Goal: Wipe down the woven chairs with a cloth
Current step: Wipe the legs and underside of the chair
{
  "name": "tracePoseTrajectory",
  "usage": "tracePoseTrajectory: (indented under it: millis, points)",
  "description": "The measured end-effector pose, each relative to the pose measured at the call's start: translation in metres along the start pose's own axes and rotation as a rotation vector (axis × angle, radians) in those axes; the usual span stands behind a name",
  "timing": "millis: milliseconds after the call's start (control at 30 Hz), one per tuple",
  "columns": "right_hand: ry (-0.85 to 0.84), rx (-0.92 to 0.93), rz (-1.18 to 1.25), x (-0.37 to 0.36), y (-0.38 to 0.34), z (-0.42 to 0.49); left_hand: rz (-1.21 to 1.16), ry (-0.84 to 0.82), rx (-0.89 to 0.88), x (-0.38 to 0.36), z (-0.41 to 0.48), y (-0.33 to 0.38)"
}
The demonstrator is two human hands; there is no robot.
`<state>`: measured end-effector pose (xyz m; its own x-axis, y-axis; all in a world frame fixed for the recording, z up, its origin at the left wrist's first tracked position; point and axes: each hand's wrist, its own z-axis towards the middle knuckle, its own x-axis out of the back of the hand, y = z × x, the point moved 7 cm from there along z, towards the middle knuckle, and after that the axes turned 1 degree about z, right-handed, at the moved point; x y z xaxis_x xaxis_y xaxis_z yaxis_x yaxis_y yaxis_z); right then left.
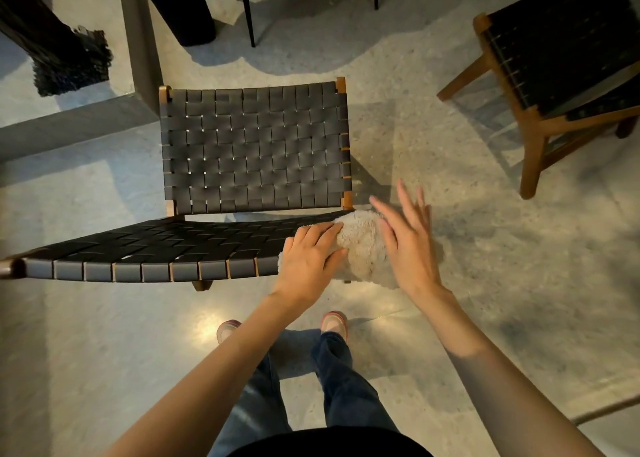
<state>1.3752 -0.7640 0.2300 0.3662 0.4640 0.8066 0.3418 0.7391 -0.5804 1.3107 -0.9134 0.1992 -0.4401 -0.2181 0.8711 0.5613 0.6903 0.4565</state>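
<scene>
Both bare forearms reach forward. The left hand [310, 256] lies palm down, fingers straight and close together. The right hand [407, 238] is just beside it, fingers straight and spread wide, gripping nothing.

No writing, label, brand mark, number or sign can be read anywhere: the near woven chair [254, 148], the far woven chair [571, 51], the cloth [363, 249] and the floor [104, 318] carry none.
</scene>
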Motion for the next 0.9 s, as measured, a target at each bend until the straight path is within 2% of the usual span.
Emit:
tracePoseTrajectory:
  millis: [67,200,300,467,567,667,900]
  points:
    - [0.025,-0.076,-0.076,-0.004,-0.004,0.002,0.051,-0.008,0.031,-0.002,-0.004,-0.003]
    - [-0.176,-0.188,-0.131,-0.044,-0.001,-0.02,0.122,-0.029,0.035,-0.007,-0.017,-0.01]
    - [-0.137,-0.211,-0.084,-0.042,0.009,-0.012,0.097,-0.02,0.012,-0.006,-0.02,-0.01]
    - [-0.032,-0.081,-0.053,-0.034,0.005,-0.023,0.04,0.011,-0.034,-0.002,-0.022,-0.004]
    - [0.015,-0.029,-0.119,-0.031,0.002,-0.035,0.02,0.028,-0.074,0.001,-0.021,0.0]
    - [0.028,0.046,-0.215,-0.028,-0.002,-0.041,-0.048,0.006,-0.02,0.005,-0.017,-0.004]
    - [0.031,-0.094,-0.216,-0.018,-0.017,-0.049,-0.002,-0.117,-0.004,0.006,-0.01,-0.012]
